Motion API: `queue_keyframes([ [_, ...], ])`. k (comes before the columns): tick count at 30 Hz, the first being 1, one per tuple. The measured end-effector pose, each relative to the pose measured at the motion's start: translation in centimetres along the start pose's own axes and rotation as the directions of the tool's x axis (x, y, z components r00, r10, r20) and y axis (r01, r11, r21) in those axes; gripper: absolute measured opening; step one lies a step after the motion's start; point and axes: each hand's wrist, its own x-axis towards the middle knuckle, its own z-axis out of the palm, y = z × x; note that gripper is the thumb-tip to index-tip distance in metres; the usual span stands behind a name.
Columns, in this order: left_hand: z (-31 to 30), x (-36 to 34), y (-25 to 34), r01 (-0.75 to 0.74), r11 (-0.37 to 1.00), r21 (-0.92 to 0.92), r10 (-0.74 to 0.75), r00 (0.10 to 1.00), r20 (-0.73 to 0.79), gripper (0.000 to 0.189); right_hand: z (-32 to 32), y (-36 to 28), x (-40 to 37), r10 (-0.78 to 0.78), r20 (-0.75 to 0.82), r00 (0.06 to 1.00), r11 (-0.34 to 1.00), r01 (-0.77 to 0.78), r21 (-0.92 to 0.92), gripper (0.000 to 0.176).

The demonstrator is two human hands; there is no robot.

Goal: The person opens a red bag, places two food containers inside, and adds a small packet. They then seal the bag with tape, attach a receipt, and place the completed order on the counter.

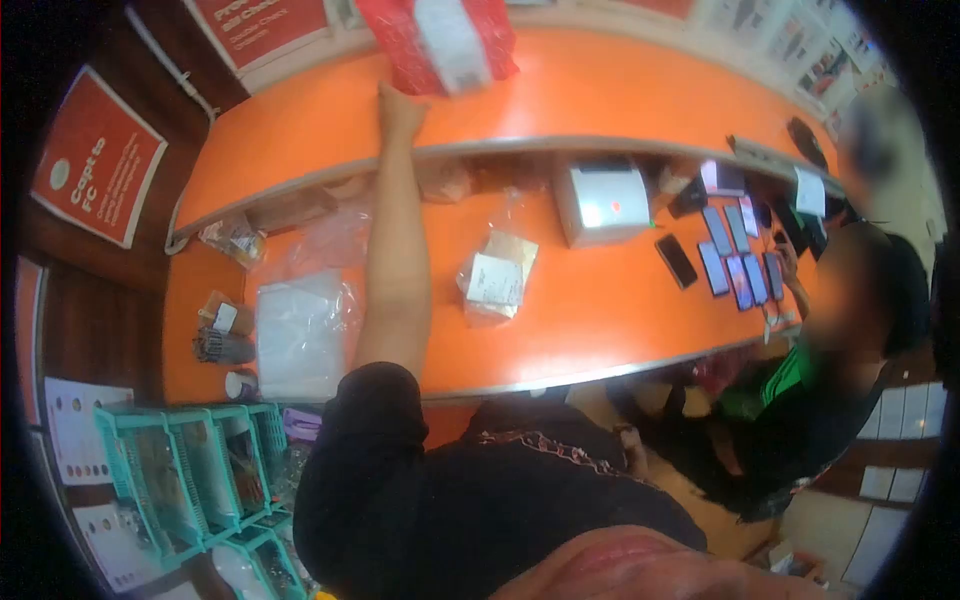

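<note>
A red plastic bag (405, 45) with a white label stands on the upper orange counter at the top of the view. At its lower left corner is my left hand (402, 112), at the end of my outstretched arm, its fingers closed on the bag's edge. Low beside my body, a small part of my right hand (632, 450) shows near my waist; its fingers are too small and dark to read. On the lower counter below the bag lies a clear packet with white paper slips (495, 280). White plastic bags (302, 330) lie left of my forearm.
A white printer-like box (605, 203) stands on the lower counter (560, 330), with several phones (740, 283) to its right. A co-worker (790, 400) sits at the right, one hand by the phones. Teal baskets (180, 470) stand at the lower left.
</note>
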Motion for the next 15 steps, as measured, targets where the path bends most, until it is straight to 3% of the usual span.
queue_keyframes([
  [3,-2.0,-3.3,1.7,-0.013,0.990,0.143,0.003,0.997,0.072,0.085,-1.0,5.1,0.0,-0.083,0.040,0.996,0.997,0.082,0.009,0.017],
  [5,-3.6,-5.5,4.4,-0.002,0.964,0.267,-0.031,0.992,0.120,0.067,-1.9,10.7,1.6,-0.180,0.067,0.981,0.983,0.179,0.029,0.018],
  [6,-3.8,-5.3,4.7,-0.020,0.945,0.326,-0.048,0.978,0.201,0.065,-2.0,13.4,2.5,-0.319,0.134,0.938,0.948,0.318,0.034,0.018],
  [8,-1.4,-3.5,1.5,-0.086,0.921,0.380,0.013,0.982,0.191,0.064,-1.9,19.0,5.0,-0.564,0.211,0.798,0.825,0.558,0.094,0.019],
  [9,-1.8,-4.2,1.6,-0.110,0.906,0.410,0.037,0.983,0.181,0.064,-1.5,19.0,6.1,-0.459,0.123,0.880,0.884,0.466,-0.040,0.021],
  [11,-3.0,-4.5,3.8,-0.059,0.857,0.511,-0.092,0.960,0.264,0.065,-0.5,18.1,8.2,-0.229,-0.070,0.971,0.945,0.205,-0.255,0.025],
  [12,-3.3,-4.6,4.5,-0.045,0.859,0.509,-0.104,0.960,0.260,0.065,-0.8,14.9,6.6,-0.206,-0.184,0.961,0.976,0.189,-0.106,0.026],
  [14,-3.9,-5.3,5.1,-0.023,0.851,0.525,-0.135,0.956,0.261,0.066,-0.6,4.5,2.2,-0.197,-0.400,0.895,0.864,0.351,0.360,0.028],
  [15,-4.0,-5.7,5.1,-0.015,0.840,0.543,-0.149,0.955,0.258,0.066,-0.9,-0.6,0.8,-0.207,-0.465,0.861,0.801,0.422,0.424,0.030],
])
